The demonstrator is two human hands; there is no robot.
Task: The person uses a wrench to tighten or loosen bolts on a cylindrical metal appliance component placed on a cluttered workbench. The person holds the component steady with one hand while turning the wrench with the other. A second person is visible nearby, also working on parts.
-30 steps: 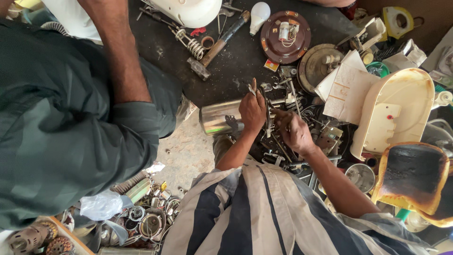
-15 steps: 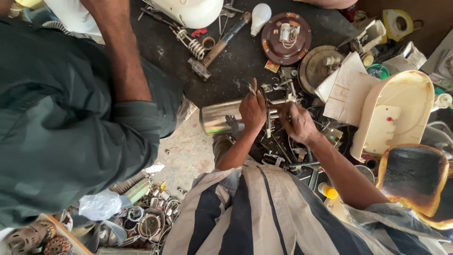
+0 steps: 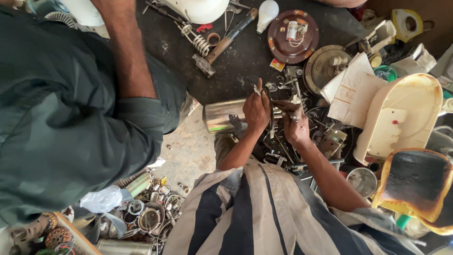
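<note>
the fingers of the left hand (image 3: 255, 109) are bent around a thin metal tool (image 3: 271, 113), and its top sticks out above them. the fingers of the right hand (image 3: 295, 123) are curled tight on a small metal part (image 3: 291, 100), but i cannot tell just how they pinch it. the two hands are very close together, almost touching.

the thin tool stands long-ways between the hands, pointing away from the person and back toward them. the left hand is the nearer one to it. the small part lies just to the right of the tool, so the tool only has a short way to go sideways.

a shiny metal can (image 3: 222, 115) lies on its side just left of the left hand, on the dark bench (image 3: 245, 66). a hammer (image 3: 222, 45) and a white bulb (image 3: 266, 12) lie farther off. another person's arm (image 3: 125, 52) is well to the left.
</note>
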